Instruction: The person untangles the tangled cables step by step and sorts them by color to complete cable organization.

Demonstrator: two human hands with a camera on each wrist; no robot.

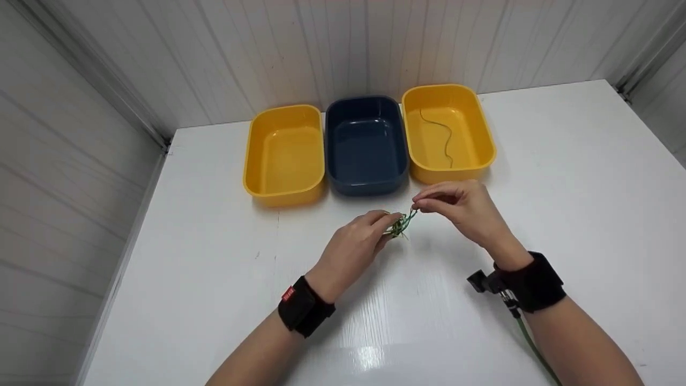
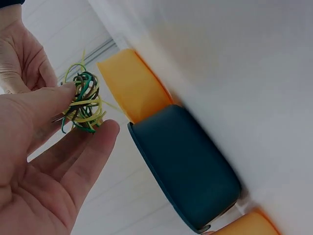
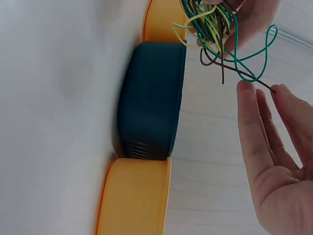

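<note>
While left hand [image 1: 358, 242] pinches wire tangle [image 1: 400, 225], right hand [image 1: 462, 206] pinches one strand, wristband tag [image 1: 289, 294] unreadable.

glossy plastic bins [image 1: 367, 145], glossy white table [image 1: 563, 177].

Left hand [image 2: 44, 161] pinching a tangled wad of green, yellow and brown wires [image 2: 83, 103], other hand [image 2: 22, 56] right behind it. Blue bin [image 2: 186, 171] sits between two yellow bins [image 2: 134, 83].
</note>
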